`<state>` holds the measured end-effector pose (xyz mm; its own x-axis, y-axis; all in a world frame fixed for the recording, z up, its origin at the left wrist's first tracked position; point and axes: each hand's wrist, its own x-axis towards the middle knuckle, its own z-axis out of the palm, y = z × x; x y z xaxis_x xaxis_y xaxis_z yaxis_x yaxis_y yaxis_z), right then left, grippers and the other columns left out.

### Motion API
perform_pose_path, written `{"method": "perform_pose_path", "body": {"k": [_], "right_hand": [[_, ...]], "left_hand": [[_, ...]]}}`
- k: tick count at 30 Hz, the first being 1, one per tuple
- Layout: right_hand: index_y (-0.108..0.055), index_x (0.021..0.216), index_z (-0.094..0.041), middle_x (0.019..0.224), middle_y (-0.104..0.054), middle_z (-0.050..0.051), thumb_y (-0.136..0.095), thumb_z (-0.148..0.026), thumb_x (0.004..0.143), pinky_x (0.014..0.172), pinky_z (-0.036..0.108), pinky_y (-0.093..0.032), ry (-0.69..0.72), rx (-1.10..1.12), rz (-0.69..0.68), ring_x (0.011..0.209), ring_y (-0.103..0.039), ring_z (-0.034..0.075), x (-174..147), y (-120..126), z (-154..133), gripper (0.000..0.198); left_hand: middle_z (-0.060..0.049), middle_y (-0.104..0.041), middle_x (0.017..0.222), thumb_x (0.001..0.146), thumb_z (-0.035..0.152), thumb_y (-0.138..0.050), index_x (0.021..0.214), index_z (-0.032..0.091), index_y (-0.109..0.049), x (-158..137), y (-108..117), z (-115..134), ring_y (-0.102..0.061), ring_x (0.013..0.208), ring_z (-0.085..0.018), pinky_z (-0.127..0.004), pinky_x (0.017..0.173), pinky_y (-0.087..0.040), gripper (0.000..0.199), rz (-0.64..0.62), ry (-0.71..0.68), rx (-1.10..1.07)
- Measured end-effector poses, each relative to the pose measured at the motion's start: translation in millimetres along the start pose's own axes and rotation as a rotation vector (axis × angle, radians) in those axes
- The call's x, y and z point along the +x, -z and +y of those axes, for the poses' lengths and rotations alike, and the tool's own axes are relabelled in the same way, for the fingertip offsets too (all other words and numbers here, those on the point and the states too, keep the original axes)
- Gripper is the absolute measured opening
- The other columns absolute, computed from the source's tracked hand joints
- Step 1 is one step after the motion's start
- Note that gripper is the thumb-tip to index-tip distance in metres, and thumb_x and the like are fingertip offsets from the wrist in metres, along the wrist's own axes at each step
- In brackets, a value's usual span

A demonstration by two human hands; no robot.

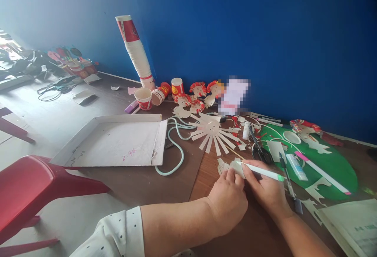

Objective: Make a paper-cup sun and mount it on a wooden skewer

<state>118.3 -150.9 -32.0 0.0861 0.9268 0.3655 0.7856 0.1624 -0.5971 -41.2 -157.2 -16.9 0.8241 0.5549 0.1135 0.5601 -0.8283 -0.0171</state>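
Observation:
My left hand (229, 202) is closed, its fingertips pressed on a small pale paper cutout (223, 166) on the brown table. In my right hand (270, 191) is a white marker (262, 170) with a green end, gripped between thumb and fingers. The marker's other end meets the cutout's right part. Just beyond lies a paper cup cut into a flower of strips (212, 128), with dots on its middle. Black scissors (261, 154) rest to the right of it. My fingers partly cover the cutout.
A white box lid (118, 141) sits left, near a red stool (32, 186). A tall stack of paper cups (137, 54) leans by the blue wall. On a green oval sheet (338, 170) lie a glue bottle (297, 166) and a pink-ended marker (324, 173). A pale cord (181, 156) loops across the table.

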Motion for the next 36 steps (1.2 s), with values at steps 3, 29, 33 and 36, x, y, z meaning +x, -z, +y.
{"method": "perform_pose_path", "body": {"k": [3,29,33,36], "right_hand": [[-0.062,0.095,-0.020,0.092,-0.070,0.007,-0.052,-0.036,0.087,0.076,0.034,-0.052,-0.014,0.018,-0.026,0.083,-0.067,0.021,0.0,-1.7,1.2,0.020],[-0.062,0.106,-0.020,0.095,-0.073,0.011,-0.050,-0.041,0.087,0.072,0.035,-0.053,-0.126,-0.174,0.227,0.085,-0.069,0.026,5.9,9.0,6.0,0.030],[-0.063,0.101,-0.024,0.085,-0.074,0.007,-0.054,-0.042,0.083,0.055,0.032,-0.050,-0.132,-0.353,0.083,0.072,-0.070,0.026,5.4,16.8,7.2,0.027],[-0.060,0.102,-0.025,0.078,-0.074,0.005,-0.055,-0.039,0.081,0.049,0.030,-0.048,-0.088,-0.396,0.002,0.067,-0.070,0.025,2.1,16.6,5.8,0.026]], "left_hand": [[-0.017,-0.054,0.124,0.085,0.026,-0.050,0.107,0.011,-0.069,0.0,0.0,0.2,-0.044,0.122,-0.030,-0.042,0.102,-0.035,0.033,0.010,0.009,0.005],[-0.019,-0.054,0.117,0.083,0.027,-0.051,0.101,0.010,-0.069,1.1,-3.1,0.0,-0.044,0.120,-0.031,-0.043,0.098,-0.037,0.030,-0.008,-0.018,0.037],[-0.017,-0.055,0.108,0.079,0.027,-0.055,0.097,0.009,-0.069,1.9,-5.7,-2.4,-0.046,0.113,-0.030,-0.042,0.096,-0.038,0.029,-0.006,-0.031,0.022],[-0.014,-0.056,0.098,0.077,0.028,-0.056,0.093,0.010,-0.069,2.9,-5.6,-5.3,-0.048,0.105,-0.027,-0.041,0.095,-0.039,0.027,0.015,-0.023,-0.012]]}}
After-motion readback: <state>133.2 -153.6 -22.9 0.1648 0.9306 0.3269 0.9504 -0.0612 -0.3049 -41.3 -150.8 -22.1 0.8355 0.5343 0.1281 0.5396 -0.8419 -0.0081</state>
